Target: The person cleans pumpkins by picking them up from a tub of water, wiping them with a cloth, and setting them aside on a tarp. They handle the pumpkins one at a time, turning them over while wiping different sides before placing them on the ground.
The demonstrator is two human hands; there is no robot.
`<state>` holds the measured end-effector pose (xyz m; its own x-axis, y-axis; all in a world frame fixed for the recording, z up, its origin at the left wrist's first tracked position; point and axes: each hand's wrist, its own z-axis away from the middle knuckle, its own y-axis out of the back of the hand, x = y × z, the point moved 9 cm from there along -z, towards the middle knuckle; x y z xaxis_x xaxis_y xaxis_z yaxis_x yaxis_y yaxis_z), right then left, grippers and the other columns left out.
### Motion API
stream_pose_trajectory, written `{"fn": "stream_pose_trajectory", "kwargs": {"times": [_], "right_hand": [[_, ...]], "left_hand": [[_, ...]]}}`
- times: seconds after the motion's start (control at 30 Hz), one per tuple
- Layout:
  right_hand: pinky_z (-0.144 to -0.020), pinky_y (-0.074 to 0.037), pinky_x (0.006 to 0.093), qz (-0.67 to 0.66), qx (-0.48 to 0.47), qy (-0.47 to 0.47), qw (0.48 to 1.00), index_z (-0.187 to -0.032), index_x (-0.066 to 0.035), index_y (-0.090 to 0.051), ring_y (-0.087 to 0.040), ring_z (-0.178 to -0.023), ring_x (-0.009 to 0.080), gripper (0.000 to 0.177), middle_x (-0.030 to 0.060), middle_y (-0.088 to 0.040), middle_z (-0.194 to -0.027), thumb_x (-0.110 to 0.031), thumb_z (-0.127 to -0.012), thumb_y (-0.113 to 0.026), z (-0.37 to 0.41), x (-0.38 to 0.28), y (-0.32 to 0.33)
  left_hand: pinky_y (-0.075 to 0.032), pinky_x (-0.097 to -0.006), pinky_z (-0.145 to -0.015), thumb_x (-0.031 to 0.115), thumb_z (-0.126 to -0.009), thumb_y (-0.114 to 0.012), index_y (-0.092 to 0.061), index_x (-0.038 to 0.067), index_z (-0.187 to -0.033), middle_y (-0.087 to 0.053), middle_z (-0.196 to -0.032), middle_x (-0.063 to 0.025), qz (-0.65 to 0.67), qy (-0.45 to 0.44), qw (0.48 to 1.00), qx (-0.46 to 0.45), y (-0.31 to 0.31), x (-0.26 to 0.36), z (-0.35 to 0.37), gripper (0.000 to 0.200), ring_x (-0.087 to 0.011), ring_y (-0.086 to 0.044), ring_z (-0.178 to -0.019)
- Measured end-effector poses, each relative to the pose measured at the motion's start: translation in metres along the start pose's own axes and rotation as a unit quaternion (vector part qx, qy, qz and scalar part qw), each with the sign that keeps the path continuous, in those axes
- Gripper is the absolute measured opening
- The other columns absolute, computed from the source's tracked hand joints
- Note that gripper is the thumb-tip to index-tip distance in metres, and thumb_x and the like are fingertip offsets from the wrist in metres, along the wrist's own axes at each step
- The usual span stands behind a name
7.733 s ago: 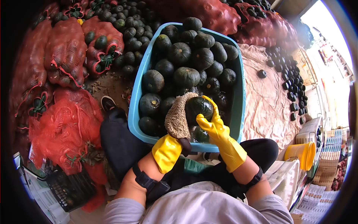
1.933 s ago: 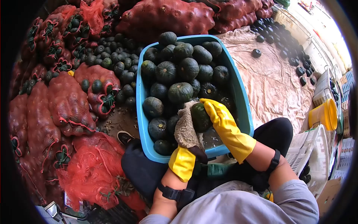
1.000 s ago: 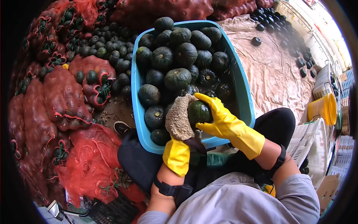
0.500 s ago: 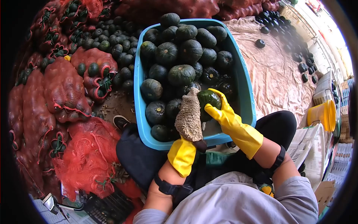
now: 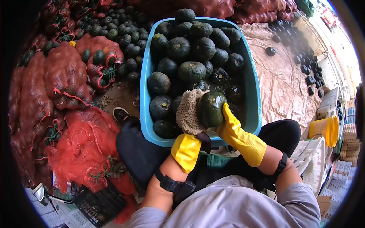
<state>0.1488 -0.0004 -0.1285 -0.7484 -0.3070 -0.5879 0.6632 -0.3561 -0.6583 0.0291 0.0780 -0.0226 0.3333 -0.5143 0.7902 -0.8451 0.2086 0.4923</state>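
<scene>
A wet, dark green kabocha squash (image 5: 211,109) is held over the near part of a blue tub (image 5: 251,81). My right hand (image 5: 232,128), in a yellow rubber glove, grips its right side, fingers wrapped round the edge. On its left side presses a shaggy beige scrubbing mitt (image 5: 188,114), worn over my left hand (image 5: 186,147). A yellow glove cuff shows below the mitt, but the left fingers are hidden inside it. Several more squashes (image 5: 192,71) are heaped in the tub, with dark water around the nearer ones.
Red mesh sacks (image 5: 68,76) full of squashes stand on the left, near loose squashes (image 5: 129,40) on the floor. Crumpled red netting (image 5: 85,146) lies nearer. On the right are a tan sheet (image 5: 273,72), a yellow bucket (image 5: 323,130) and white crates (image 5: 313,161).
The squash has come nearer and turned in my right hand. The mitt has bunched up and curved against its left side. The whole view has shifted slightly.
</scene>
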Motion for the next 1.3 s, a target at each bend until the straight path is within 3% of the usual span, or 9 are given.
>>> {"fn": "stream_pose_trajectory", "kwargs": {"times": [0.2,0.23,0.4,0.5,0.63,0.77,0.9,1.1,1.3], "right_hand": [[-0.114,-0.047,0.0396,0.411,-0.061,0.247,0.876,-0.158,-0.011,-0.043,-0.059,-0.130,0.0290,0.084,0.0183,-0.057,-0.144,-0.013,-0.085,-0.083,0.009,-0.070,-0.046],[-0.114,-0.046,0.0410,0.577,-0.061,0.318,0.750,-0.157,-0.011,-0.044,-0.057,-0.132,0.0297,0.086,0.0182,-0.054,-0.146,-0.013,-0.082,-0.086,0.025,-0.082,-0.063],[-0.108,-0.051,0.0367,0.333,0.001,0.082,0.939,-0.153,-0.007,-0.048,-0.063,-0.123,0.0242,0.066,0.0161,-0.060,-0.142,-0.022,-0.095,-0.076,0.003,-0.040,-0.029],[-0.097,-0.057,0.0404,0.497,0.123,0.140,0.848,-0.148,-0.003,-0.051,-0.069,-0.113,0.0274,0.067,0.0170,-0.068,-0.128,-0.039,-0.097,-0.076,-0.009,-0.063,-0.026],[-0.103,-0.054,0.0410,0.442,-0.020,0.340,0.830,-0.152,0.000,-0.040,-0.066,-0.117,0.0248,0.092,0.0169,-0.068,-0.125,-0.032,-0.082,-0.090,0.023,-0.067,-0.055],[-0.106,-0.051,0.0411,0.399,-0.021,0.132,0.907,-0.152,-0.003,-0.044,-0.060,-0.127,0.0273,0.075,0.0212,-0.057,-0.140,-0.035,-0.094,-0.079,-0.002,-0.062,-0.053],[-0.121,-0.038,0.0456,0.585,0.146,0.451,0.658,-0.156,-0.002,-0.043,-0.049,-0.142,0.0417,0.057,0.0279,-0.045,-0.155,-0.027,-0.108,-0.060,0.007,-0.085,-0.049],[-0.125,-0.032,0.0500,0.556,0.141,0.504,0.646,-0.157,-0.004,-0.044,-0.040,-0.149,0.0444,0.085,0.0278,-0.040,-0.161,-0.028,-0.088,-0.087,0.036,-0.086,-0.065],[-0.111,-0.050,0.0405,0.468,0.031,0.198,0.861,-0.150,-0.002,-0.052,-0.064,-0.127,0.0293,0.065,0.0195,-0.065,-0.139,-0.050,-0.107,-0.061,0.015,-0.050,-0.033]], "left_hand": [[-0.056,-0.0389,-0.100,0.011,-0.091,-0.076,-0.056,0.004,-0.136,-0.067,-0.125,-0.0147,0.017,0.013,1.000,0.002,-0.003,-0.006,-0.001,0.050,-0.0287,-0.067,-0.117],[-0.056,-0.0387,-0.101,0.011,-0.091,-0.076,-0.056,0.004,-0.136,-0.067,-0.125,-0.0146,0.020,0.013,1.000,-0.002,-0.002,-0.008,-0.002,0.050,-0.0285,-0.067,-0.117],[-0.055,-0.0381,-0.101,0.010,-0.091,-0.076,-0.055,0.004,-0.137,-0.067,-0.127,-0.0142,0.041,0.034,0.999,-0.009,-0.005,-0.012,-0.006,0.051,-0.0273,-0.066,-0.118],[-0.055,-0.0377,-0.101,0.009,-0.091,-0.076,-0.054,0.004,-0.138,-0.066,-0.127,-0.0139,0.101,0.078,0.992,0.010,-0.010,-0.016,-0.003,0.052,-0.0265,-0.066,-0.119],[-0.055,-0.0371,-0.102,0.008,-0.092,-0.075,-0.053,0.004,-0.139,-0.066,-0.128,-0.0135,0.349,0.164,0.921,0.051,-0.016,-0.048,0.002,0.052,-0.0255,-0.066,-0.120],[-0.055,-0.0366,-0.102,0.007,-0.092,-0.075,-0.052,0.004,-0.140,-0.065,-0.129,-0.0131,0.441,0.184,0.875,0.077,-0.026,-0.058,0.008,0.053,-0.0246,-0.065,-0.121],[-0.051,-0.0421,-0.111,0.007,-0.095,-0.075,-0.045,0.009,-0.152,-0.058,-0.137,-0.0205,0.021,0.152,0.985,0.082,-0.011,0.007,0.009,0.064,-0.0349,-0.062,-0.128],[-0.046,-0.0510,-0.114,0.019,-0.081,-0.088,-0.042,0.003,-0.152,-0.054,-0.139,-0.0266,-0.004,0.087,0.995,0.057,-0.015,0.026,0.010,0.086,-0.0459,-0.057,-0.131],[-0.049,-0.0462,-0.109,0.022,-0.079,-0.084,-0.052,0.005,-0.144,-0.062,-0.133,-0.0219,-0.003,0.056,0.998,0.017,-0.011,0.001,0.004,0.074,-0.0411,-0.062,-0.123]]}}
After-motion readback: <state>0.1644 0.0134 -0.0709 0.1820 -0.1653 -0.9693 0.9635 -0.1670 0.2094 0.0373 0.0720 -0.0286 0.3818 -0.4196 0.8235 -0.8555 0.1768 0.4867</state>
